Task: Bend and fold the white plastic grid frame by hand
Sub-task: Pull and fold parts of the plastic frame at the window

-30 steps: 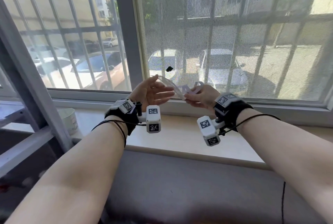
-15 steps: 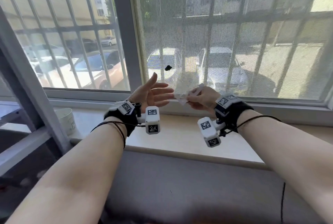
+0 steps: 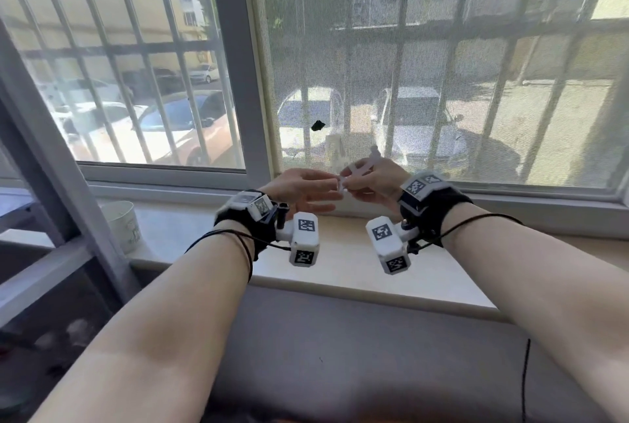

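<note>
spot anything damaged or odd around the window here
Yes: the window screen has a small dark hole just above the hands, with ragged edges like a tear. The white plastic frame looks crumpled between the left hand and right hand, but that fits the folding task.

bright window (image 3: 442, 82) backlight, soft blur

Window sill (image 3: 340, 262): pale stone ledge below the barred window. One item standing on it at the far left end: white cup (image 3: 123, 227), upright.
</note>
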